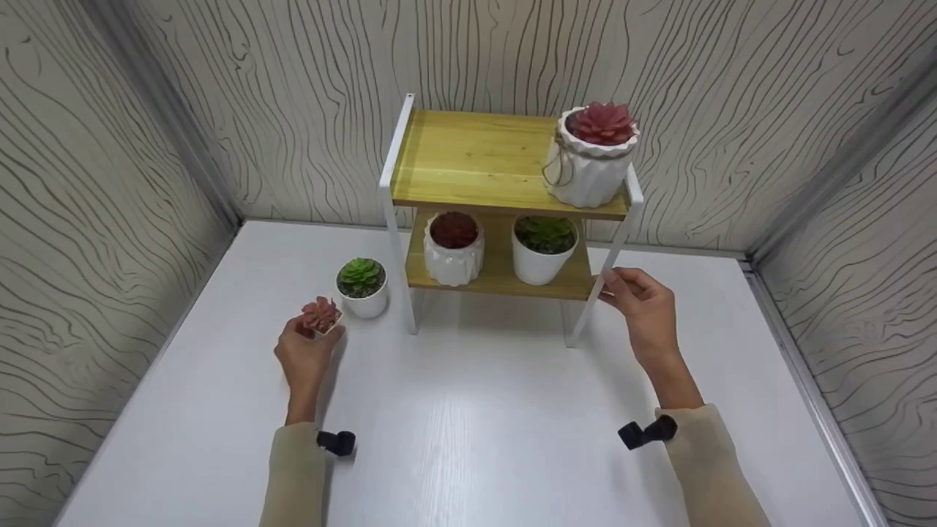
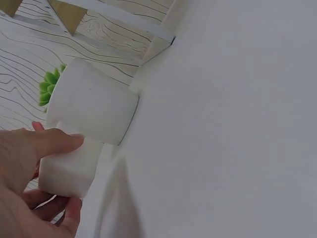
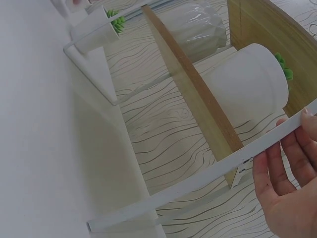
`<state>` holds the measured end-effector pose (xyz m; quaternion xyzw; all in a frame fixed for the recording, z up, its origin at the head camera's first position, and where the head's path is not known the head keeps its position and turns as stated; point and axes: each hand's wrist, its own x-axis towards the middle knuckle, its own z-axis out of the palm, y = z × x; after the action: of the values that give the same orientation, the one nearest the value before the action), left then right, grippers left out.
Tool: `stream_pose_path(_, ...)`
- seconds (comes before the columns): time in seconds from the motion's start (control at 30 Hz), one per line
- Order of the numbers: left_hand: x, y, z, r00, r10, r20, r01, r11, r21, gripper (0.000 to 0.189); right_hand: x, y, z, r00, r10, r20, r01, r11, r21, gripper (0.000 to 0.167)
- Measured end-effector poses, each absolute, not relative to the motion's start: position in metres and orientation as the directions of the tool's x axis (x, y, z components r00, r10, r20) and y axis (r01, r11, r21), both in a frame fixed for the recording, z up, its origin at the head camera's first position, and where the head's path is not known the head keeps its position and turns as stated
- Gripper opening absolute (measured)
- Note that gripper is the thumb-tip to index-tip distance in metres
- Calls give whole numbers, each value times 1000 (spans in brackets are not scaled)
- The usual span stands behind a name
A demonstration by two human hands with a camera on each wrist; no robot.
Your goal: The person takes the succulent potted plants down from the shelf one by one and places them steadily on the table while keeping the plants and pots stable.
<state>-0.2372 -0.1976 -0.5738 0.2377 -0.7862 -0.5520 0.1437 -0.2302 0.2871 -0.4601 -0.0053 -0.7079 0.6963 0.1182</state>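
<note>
My left hand holds a small white pot with a pinkish-red succulent in it, thumb on one side and fingers on the other. Right behind it, a white pot with a green succulent stands on the table left of the shelf. At the right side of the two-tier wooden shelf, my right hand pinches the white side frame. Its thumb lies on the frame's front and its fingers reach behind, as the right wrist view shows.
On the top board, at its right end, sits a ribbed white pot with a red succulent and twine. The lower board bears a ribbed white pot with a dark red plant and a smooth white pot with a green one. Patterned walls enclose the white table.
</note>
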Motion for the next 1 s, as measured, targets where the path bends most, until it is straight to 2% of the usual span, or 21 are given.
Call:
stream_pose_path(0.33, -241, -195, -579, -845, -533, -36, -231, 303, 924, 62, -230, 287, -462, -972, 173, 157, -154, 31, -988, 36)
stream_pose_path(0.63, -241, -192, -581, -850, -524, -47, -246, 317, 916, 63, -230, 287, -461, -976, 155, 153, -149, 41, -988, 42)
stream_pose_path(0.87, -240, -187, -583, -840, -538, -73, -261, 283, 923, 61, -231, 285, -462, -970, 170, 173, -180, -29, -983, 33)
stream_pose_path(1.0, -241, -186, -583, -838, -541, -75, -271, 292, 917, 61, -231, 286, -462, -969, 174, 174, -181, -23, -983, 35)
